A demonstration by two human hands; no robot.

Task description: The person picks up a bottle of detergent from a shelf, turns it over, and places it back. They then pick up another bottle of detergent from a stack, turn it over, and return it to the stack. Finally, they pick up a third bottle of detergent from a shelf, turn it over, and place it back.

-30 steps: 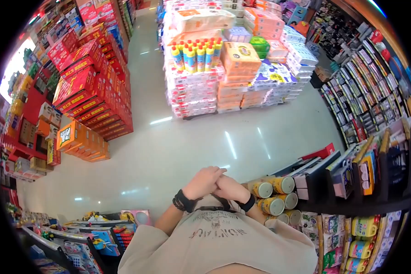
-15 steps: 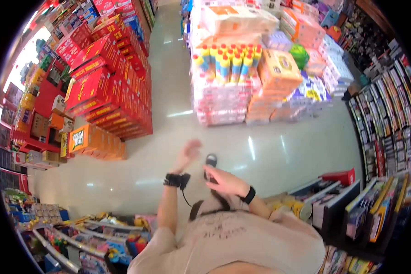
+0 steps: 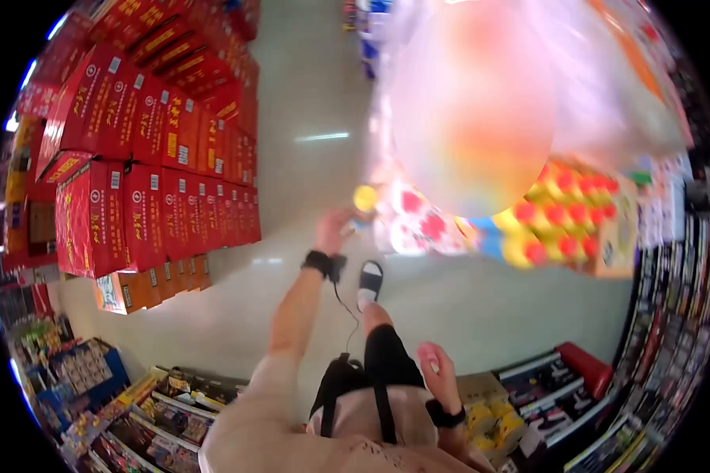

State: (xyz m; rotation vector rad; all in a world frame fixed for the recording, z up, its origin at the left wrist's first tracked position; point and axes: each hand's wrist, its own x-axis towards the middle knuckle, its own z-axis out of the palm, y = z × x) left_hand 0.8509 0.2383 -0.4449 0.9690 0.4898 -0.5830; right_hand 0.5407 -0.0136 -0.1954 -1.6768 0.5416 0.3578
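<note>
My left hand [image 3: 335, 230] is stretched forward at the left edge of a wrapped stack, its fingers closed around the lower part of a yellow-capped bottle [image 3: 364, 197] with a bit of blue showing. A black band with a cable sits on that wrist. Close to my body, my right hand [image 3: 439, 372] is curled, and nothing shows in its fingers. Several yellow bottles with red caps [image 3: 560, 211] stand on the stack to the right. A large blurred patch hides part of the white and pink packages [image 3: 430, 225].
Red cartons [image 3: 146, 197] rise in a tall stack on the left, with orange boxes [image 3: 154, 285] below. Tiled floor [image 3: 304, 169] runs between the stacks. Shelves of goods [image 3: 670, 315] line the right side, and racks [image 3: 166, 418] stand behind me.
I have moved closer to the bottles and packages, which now look larger. My left hand has reached the yellow-capped bottle at the stack's edge. My right hand has dropped back and curled.
</note>
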